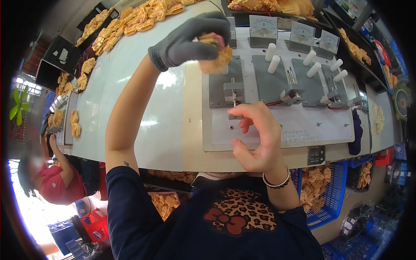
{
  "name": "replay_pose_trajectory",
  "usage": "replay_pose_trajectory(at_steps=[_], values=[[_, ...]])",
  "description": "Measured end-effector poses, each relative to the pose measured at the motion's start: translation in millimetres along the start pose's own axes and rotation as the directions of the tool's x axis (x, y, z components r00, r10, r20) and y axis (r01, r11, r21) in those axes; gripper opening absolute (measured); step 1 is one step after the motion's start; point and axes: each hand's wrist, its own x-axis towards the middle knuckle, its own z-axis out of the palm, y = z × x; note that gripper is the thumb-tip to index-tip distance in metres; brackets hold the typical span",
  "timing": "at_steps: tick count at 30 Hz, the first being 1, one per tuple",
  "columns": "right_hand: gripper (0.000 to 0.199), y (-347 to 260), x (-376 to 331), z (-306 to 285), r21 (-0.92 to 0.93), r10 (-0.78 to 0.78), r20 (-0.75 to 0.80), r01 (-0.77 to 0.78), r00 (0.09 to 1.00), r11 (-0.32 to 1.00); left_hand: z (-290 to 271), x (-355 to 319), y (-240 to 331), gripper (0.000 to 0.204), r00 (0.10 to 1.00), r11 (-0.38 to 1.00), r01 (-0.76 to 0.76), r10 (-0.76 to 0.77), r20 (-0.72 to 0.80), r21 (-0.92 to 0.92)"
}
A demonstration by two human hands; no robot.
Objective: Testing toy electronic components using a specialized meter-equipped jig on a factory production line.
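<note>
My left hand (188, 42), in a grey glove, is closed around a yellow-orange plastic part (215, 63) with a pinkish-red bit on it. The part is a little blurred and hangs over the leftmost grey fixture plate (216, 89) of a white test board (268, 141). My right hand (262, 138), bare, sits in front of that fixture with thumb and forefinger curved apart and nothing seen between them. Its forefinger tip is close to the small metal slide clamp (234, 93); whether it touches the clamp's rod, I cannot tell.
Analog meters (263, 28) line the board's back, behind fixtures with white pegs (274, 64). Many similar yellow parts (138, 17) are heaped at the far left. A blue crate (331, 190) of parts stands below the table's right edge. Another person (60, 182) works at the left.
</note>
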Motion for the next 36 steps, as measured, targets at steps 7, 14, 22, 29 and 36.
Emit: replay_pose_trajectory(at_steps=[7, 14, 22, 29, 36], values=[[0.042, -4, -2, 6, 0.009, 0.109, -0.053, -0.109, 0.993, 0.994, 41, -8, -3, 0.036, 0.996, 0.975, 0.085, -0.079, -0.040, 0.205], [0.030, -6, -29, -9, -0.310, -0.020, -0.039, 0.007, 0.999, 0.951, -6, -48, -96, 0.016, 0.743, 0.922, 0.243, 0.024, -0.669, 0.303], [0.019, -2, -22, -2, -0.569, 0.001, -0.080, -0.047, 0.997, 0.821, -85, -92, -318, 0.086, 0.408, 0.065, 0.882, -0.598, -0.690, 0.466], [0.026, -8, -19, -3, -0.608, 0.110, 0.055, -0.055, 0.992, 0.792, -105, -103, -359, 0.100, 0.233, -0.003, 0.938, -0.736, -0.636, 0.347], [0.027, -4, -19, 2, -0.681, 0.071, 0.085, 0.006, 0.994, 0.732, -86, -96, -333, 0.076, 0.324, 0.042, 0.911, -0.690, -0.647, 0.411]])
